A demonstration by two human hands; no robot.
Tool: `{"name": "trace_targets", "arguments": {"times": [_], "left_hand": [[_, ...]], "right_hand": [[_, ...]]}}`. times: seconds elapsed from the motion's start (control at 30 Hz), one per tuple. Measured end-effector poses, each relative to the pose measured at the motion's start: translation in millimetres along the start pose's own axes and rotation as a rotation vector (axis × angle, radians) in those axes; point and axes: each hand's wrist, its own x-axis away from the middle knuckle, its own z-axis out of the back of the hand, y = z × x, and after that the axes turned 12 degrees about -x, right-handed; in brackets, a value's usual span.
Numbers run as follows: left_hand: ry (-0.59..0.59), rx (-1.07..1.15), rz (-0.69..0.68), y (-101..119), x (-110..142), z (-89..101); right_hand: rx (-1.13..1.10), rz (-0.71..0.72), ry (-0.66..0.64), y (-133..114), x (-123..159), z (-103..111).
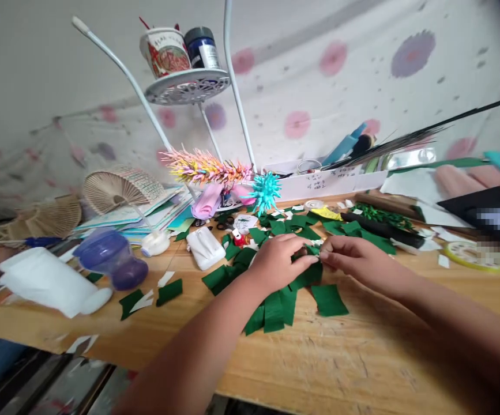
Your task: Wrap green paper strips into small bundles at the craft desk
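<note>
Over a heap of cut green crepe paper pieces [281, 308], my two hands meet fingertip to fingertip. My left hand [278, 260] pinches a small green paper piece [313, 251] between thumb and fingers. Closed on the other side of that same piece is my right hand [347, 253], its thumb and forefinger pressed together. The fingers hide most of the piece. A separate green square [330, 300] lies flat on the wood just below the hands. Beyond them are a turquoise spiky paper ball [266, 193] and a multicoloured fringed paper strand [209, 167].
On the wooden table [353, 357], a white case [205, 248], purple cup [113, 259] and white roll [46, 279] sit to the left. A metal stand [189, 86] rises behind. Yellow tape [474, 253] and a dark-edged screen [487, 202] are at right.
</note>
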Motion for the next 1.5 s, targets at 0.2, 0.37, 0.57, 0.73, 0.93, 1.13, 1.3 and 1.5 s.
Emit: {"name": "trace_targets", "arguments": {"times": [0.2, 0.37, 0.57, 0.73, 0.93, 1.13, 1.3, 1.5], "left_hand": [[0.047, 0.121, -0.025, 3, 1, 1.5], [0.080, 0.190, 0.093, 4, 0, 3.1], [0.096, 0.259, 0.154, 4, -1, 2.5], [0.106, 0.277, 0.130, 8, -1, 1.5], [0.138, 0.149, 0.065, 7, 0, -1.0], [0.164, 0.030, -0.115, 3, 0, -1.6], [0.198, -0.012, -0.191, 7, 0, 0.1], [0.184, 0.031, -0.196, 10, 3, 4.8]], "right_hand": [[0.038, 0.007, -0.023, 2, 0, 1], [0.043, 0.015, 0.000, -5, 0, 3], [0.194, 0.144, 0.057, -1, 0, -1], [0.285, 0.166, 0.085, -2, 0, -4], [0.401, 0.194, 0.078, -4, 2, -1], [0.498, 0.194, 0.028, -6, 2, 0], [0.425, 0.228, -0.048, -9, 2, 3], [-0.025, 0.134, -0.159, 0, 0, 1]]}}
